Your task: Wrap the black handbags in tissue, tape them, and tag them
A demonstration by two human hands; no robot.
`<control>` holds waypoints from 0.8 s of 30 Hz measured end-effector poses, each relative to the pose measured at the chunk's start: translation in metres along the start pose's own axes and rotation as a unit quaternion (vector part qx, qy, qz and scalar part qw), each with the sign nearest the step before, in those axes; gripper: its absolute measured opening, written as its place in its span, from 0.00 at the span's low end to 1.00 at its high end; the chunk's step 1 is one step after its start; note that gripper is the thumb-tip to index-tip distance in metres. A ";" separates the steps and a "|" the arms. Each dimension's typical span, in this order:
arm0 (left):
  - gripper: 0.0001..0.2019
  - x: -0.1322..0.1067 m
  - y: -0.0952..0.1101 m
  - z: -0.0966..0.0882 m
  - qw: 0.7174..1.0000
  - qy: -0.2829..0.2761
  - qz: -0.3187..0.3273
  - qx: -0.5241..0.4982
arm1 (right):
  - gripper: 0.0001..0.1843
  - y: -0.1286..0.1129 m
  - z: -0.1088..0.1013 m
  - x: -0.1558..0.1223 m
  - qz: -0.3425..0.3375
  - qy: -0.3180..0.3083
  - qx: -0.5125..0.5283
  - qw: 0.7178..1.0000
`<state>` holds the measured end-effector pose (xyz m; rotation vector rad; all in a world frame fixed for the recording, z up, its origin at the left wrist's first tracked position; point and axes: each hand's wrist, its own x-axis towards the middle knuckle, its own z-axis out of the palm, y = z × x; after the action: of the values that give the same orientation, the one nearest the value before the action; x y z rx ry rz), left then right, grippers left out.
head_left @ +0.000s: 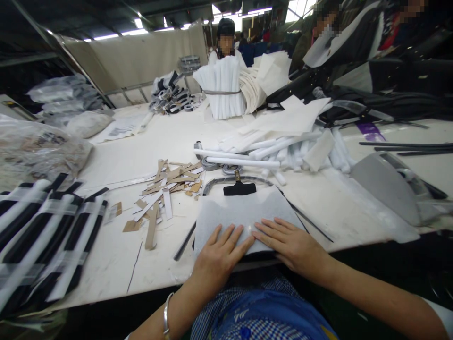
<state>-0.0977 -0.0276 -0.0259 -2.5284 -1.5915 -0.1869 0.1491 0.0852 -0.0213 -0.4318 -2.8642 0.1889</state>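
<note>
Both hands lie flat on a white sheet (230,210) at the table's front edge. My left hand (217,252) has its fingers spread on the sheet's lower left part. To the right, my right hand (292,245) rests the same way, its fingers stretched towards the left hand. Beneath the sheet a dark item shows only along its edges. At its far side stick out a black flap (239,189) with a metal clasp (237,176) and a curved handle (212,183) in clear plastic. A dark strip (184,242) pokes out on the left.
Cardboard scraps (173,182) lie left of the sheet. White foam rods (240,162) and paper pieces are heaped behind it. Plastic-wrapped black and white rolls (53,241) fill the left front. A banded white bundle (222,89) stands farther back, with a person (226,40) behind it.
</note>
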 end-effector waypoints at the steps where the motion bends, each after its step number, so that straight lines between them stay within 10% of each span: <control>1: 0.27 -0.001 0.001 0.004 1.000 0.010 0.004 0.004 | 0.33 0.000 0.006 -0.003 -0.006 0.015 -0.009 1.000; 7: 0.32 -0.012 0.004 0.021 0.999 0.025 0.006 -0.030 | 0.32 0.004 0.031 -0.015 -0.028 0.071 -0.025 0.997; 24: 0.30 -0.006 0.001 0.014 0.998 0.003 0.017 -0.063 | 0.21 -0.008 0.008 -0.018 0.011 0.100 0.031 0.994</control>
<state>-0.0996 -0.0308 -0.0410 -2.6441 -1.5805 -0.3011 0.1615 0.0717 -0.0314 -0.4434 -2.6509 0.2253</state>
